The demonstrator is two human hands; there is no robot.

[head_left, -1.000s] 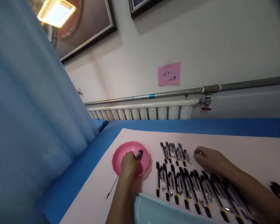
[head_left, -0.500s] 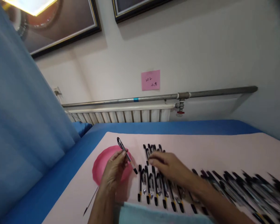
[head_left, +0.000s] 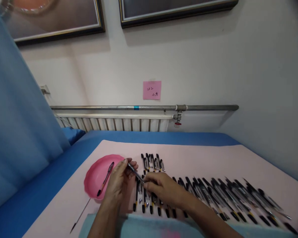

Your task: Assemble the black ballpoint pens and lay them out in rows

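Note:
Between my two hands is a slim, partly clear pen barrel [head_left: 136,173], slanting down to the right. My left hand [head_left: 118,177] pinches its upper end, beside the rim of the pink bowl [head_left: 90,175]. The lower end is in the closed fingers of my right hand [head_left: 164,188], above the rows of pen parts. A whole black-and-clear pen [head_left: 105,179] rests in the bowl, leaning on its wall. Under my right hand lie several black pen pieces [head_left: 135,195] and small silver tips [head_left: 147,205], partly hidden by it.
Many black and clear pen parts [head_left: 228,195] are spread to the right on the pink sheet [head_left: 201,158]. A thin refill [head_left: 79,216] lies below the bowl. Light-blue cloth [head_left: 139,228] is at the near edge. A blue curtain [head_left: 20,132] hangs at left; a radiator [head_left: 114,124] stands behind.
The pen that was in my left hand over the bowl now lies in the bowl. My right hand has come back from the pen parts, and both hands now hold a pen barrel.

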